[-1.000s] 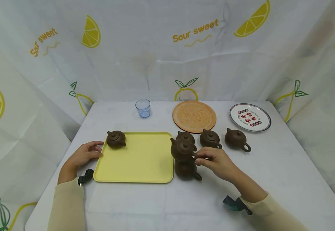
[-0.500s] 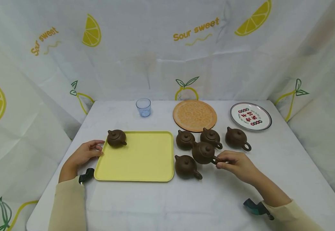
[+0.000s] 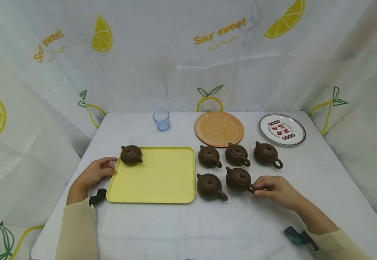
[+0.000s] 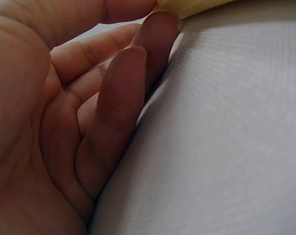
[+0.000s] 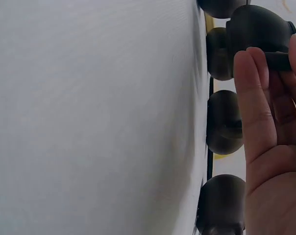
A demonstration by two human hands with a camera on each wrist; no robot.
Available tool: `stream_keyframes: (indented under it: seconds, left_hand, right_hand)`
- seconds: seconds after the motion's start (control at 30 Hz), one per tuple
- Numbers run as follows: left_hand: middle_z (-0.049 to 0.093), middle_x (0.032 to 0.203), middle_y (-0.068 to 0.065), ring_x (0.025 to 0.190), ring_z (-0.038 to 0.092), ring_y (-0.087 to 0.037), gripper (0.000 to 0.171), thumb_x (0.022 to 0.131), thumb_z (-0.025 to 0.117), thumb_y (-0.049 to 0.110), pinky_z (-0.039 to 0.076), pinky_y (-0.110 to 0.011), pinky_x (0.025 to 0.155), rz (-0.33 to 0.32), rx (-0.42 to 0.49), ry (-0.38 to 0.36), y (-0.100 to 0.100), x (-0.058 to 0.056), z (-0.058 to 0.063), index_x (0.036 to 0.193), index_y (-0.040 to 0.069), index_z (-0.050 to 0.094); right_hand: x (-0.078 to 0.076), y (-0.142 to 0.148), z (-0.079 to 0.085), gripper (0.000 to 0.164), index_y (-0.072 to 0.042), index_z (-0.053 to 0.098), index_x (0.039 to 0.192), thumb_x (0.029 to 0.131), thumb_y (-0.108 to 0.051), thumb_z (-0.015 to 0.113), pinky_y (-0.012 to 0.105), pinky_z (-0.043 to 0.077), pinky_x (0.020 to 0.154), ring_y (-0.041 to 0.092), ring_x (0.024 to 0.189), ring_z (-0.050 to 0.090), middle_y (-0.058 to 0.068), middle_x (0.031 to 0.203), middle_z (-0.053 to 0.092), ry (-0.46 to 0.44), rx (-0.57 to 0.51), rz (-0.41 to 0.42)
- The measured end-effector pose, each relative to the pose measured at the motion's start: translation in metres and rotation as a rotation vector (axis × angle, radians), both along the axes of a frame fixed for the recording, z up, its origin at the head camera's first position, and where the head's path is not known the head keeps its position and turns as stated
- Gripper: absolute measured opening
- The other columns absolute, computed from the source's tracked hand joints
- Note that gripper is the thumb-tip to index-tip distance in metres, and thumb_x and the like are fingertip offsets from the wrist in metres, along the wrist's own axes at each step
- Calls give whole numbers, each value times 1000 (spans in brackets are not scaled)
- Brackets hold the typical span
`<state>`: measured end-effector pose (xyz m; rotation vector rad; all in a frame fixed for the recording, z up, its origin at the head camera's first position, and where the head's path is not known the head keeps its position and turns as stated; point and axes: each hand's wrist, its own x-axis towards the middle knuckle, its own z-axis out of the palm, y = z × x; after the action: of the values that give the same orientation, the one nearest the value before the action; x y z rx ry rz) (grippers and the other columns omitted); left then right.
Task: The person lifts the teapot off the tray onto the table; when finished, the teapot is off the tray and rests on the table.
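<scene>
In the head view my right hand (image 3: 277, 191) pinches the loop handle of a small dark brown teapot (image 3: 238, 180). The right wrist view has the same teapot (image 5: 258, 27) at the fingertips, seemingly slightly above the tabletop. To its left stands another brown teapot (image 3: 209, 186), beside the right rim of a yellow tray (image 3: 155, 180). One more teapot (image 3: 131, 155) sits in the tray's far left corner. My left hand (image 3: 94, 175) holds the tray's left rim between thumb and fingers; the left wrist view catches only a sliver of the tray (image 4: 202, 7).
Behind the held teapot is a row of three teapots: left (image 3: 209, 156), middle (image 3: 237, 154), right (image 3: 266, 154). Farther back are a blue glass (image 3: 161, 120), a round tan board (image 3: 219, 129) and a printed white plate (image 3: 282, 129). A white curtain closes off the rear.
My right hand has carried the held teapot rightward and lowered it, from above the teapots by the tray to the right of the front one. The left hand stays at the tray.
</scene>
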<state>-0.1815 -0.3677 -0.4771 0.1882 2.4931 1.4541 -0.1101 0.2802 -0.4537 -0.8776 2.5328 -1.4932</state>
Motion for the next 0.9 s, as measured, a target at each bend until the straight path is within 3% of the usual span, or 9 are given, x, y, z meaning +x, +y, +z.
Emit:
stream_keyframes:
  seconds: [0.9]
  left_hand:
    - [63, 98, -11, 82, 61, -11, 58, 85, 70, 4, 49, -23, 73, 9, 24, -37, -1, -2, -1, 137, -5, 47]
  right_hand:
    - [1, 15, -10, 7, -9, 75, 88, 82, -5, 76, 23, 48, 71, 11, 83, 61, 0, 91, 69, -133, 68, 24]
